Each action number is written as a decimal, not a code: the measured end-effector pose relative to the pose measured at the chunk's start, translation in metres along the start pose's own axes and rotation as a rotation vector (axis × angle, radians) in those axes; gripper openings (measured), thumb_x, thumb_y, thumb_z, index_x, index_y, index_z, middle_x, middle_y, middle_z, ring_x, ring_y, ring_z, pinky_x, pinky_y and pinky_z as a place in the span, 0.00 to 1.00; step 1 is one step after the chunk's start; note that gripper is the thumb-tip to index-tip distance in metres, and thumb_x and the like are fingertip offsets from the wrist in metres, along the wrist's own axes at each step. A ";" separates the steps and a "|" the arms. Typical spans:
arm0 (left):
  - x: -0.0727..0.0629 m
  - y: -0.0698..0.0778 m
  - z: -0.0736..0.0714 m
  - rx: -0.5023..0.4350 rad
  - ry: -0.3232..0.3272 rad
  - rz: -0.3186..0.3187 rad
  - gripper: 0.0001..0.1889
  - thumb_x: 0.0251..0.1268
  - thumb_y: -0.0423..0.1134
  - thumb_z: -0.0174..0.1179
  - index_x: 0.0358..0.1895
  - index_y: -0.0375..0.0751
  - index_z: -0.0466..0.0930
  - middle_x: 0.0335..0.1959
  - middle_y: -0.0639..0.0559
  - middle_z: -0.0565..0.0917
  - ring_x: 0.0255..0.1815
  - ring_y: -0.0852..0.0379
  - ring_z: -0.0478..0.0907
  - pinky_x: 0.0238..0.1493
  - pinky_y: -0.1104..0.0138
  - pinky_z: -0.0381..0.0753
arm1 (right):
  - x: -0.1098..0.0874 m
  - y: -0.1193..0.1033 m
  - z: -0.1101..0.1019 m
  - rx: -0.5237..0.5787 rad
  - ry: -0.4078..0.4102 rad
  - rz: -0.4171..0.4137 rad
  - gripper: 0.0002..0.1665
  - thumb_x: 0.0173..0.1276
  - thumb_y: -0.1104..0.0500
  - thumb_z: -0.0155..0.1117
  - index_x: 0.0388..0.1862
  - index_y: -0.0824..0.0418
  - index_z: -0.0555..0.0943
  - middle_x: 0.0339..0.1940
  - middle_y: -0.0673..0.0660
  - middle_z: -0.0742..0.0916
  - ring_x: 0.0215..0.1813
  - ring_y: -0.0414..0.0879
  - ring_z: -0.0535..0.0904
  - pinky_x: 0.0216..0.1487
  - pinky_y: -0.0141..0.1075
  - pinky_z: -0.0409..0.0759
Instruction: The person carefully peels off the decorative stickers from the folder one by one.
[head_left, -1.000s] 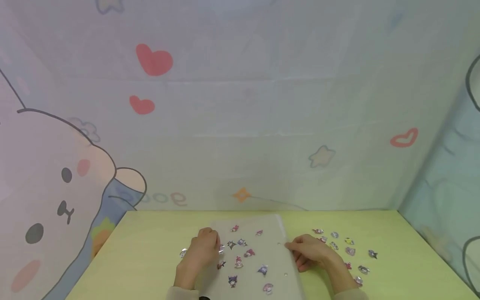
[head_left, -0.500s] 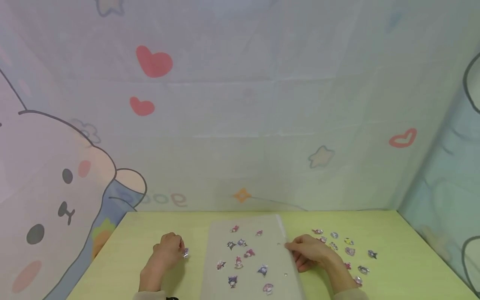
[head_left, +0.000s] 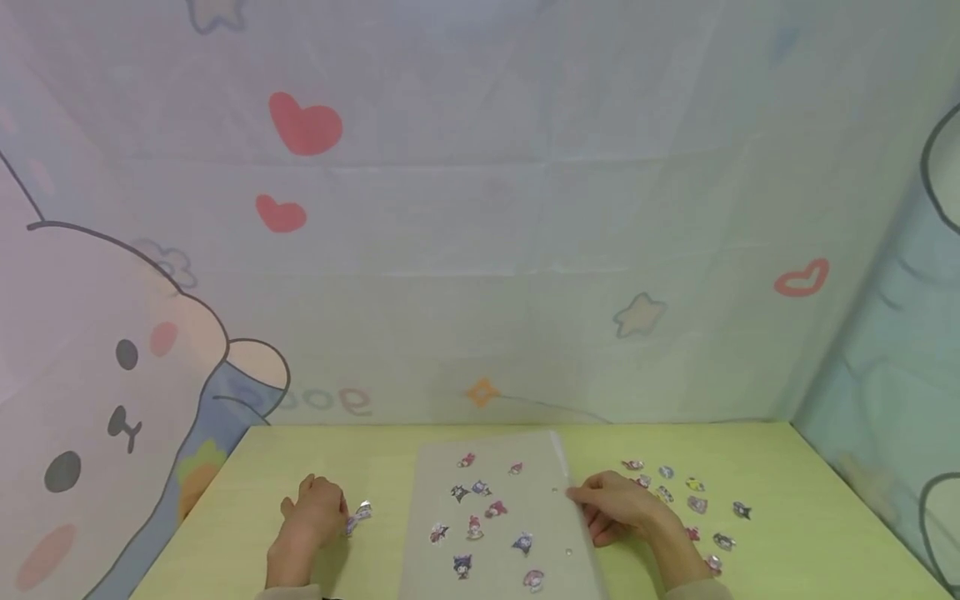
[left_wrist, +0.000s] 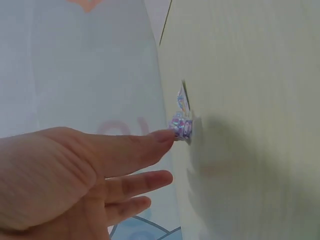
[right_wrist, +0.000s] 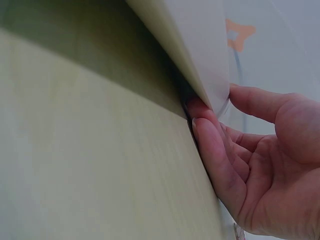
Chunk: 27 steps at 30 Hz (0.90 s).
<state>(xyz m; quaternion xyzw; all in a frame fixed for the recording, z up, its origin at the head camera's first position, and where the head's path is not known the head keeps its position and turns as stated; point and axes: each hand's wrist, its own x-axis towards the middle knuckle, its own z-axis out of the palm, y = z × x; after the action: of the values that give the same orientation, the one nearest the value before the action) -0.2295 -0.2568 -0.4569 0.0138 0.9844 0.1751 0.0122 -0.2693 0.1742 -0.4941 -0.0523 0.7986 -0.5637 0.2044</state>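
Note:
My left hand [head_left: 311, 515] is low over the left of the table. In the left wrist view its thumb and a mostly hidden finger pinch a shiny purple sticker [left_wrist: 182, 127], while the other fingers stay apart from it. Right behind that sticker lies another glossy sticker [left_wrist: 182, 97] on the tabletop. My right hand [head_left: 615, 504] pinches the right edge of a pale translucent plastic folder [head_left: 495, 558], thumb on top and fingers underneath. The right wrist view shows that edge raised above the table. Several cartoon character stickers [head_left: 495, 509] are spread over the folder.
More loose cartoon stickers [head_left: 697, 504] lie scattered on the yellow table [head_left: 810, 517], to the right of my right hand. A printed cloth backdrop [head_left: 480, 250] hangs along the table's far edge, with a bear drawing on its left part.
My left hand has moved left from over the folder with the purple sticker, down to the sticker lying on the table. The right hand keeps its hold on the folder's edge.

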 end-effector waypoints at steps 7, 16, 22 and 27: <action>-0.001 0.002 0.003 0.035 0.013 -0.043 0.09 0.53 0.25 0.61 0.21 0.41 0.77 0.45 0.35 0.77 0.69 0.24 0.53 0.58 0.27 0.50 | 0.000 -0.001 0.001 -0.008 0.001 -0.001 0.18 0.72 0.50 0.60 0.36 0.66 0.78 0.25 0.58 0.81 0.19 0.41 0.77 0.23 0.34 0.81; -0.001 -0.001 0.005 0.025 0.023 -0.056 0.09 0.52 0.25 0.63 0.21 0.42 0.79 0.46 0.35 0.78 0.67 0.23 0.56 0.56 0.27 0.53 | -0.002 -0.002 0.001 0.008 -0.007 0.008 0.18 0.72 0.51 0.60 0.36 0.66 0.77 0.25 0.57 0.81 0.19 0.41 0.77 0.23 0.33 0.81; 0.000 -0.003 0.005 0.013 0.024 -0.075 0.11 0.51 0.31 0.71 0.22 0.43 0.77 0.46 0.37 0.79 0.66 0.23 0.57 0.54 0.28 0.56 | 0.000 0.000 0.000 0.004 -0.006 0.009 0.18 0.72 0.50 0.60 0.34 0.66 0.77 0.24 0.57 0.80 0.19 0.41 0.77 0.23 0.33 0.81; -0.002 -0.002 0.004 0.008 0.029 -0.078 0.15 0.48 0.33 0.74 0.24 0.44 0.72 0.38 0.42 0.76 0.65 0.23 0.56 0.52 0.30 0.57 | 0.002 0.001 0.000 -0.006 -0.003 0.011 0.18 0.72 0.50 0.60 0.35 0.66 0.78 0.24 0.57 0.81 0.19 0.41 0.77 0.23 0.34 0.81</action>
<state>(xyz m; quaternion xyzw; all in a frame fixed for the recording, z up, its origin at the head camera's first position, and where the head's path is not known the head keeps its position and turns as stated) -0.2273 -0.2574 -0.4618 -0.0269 0.9850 0.1707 0.0049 -0.2707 0.1738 -0.4955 -0.0492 0.8004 -0.5599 0.2084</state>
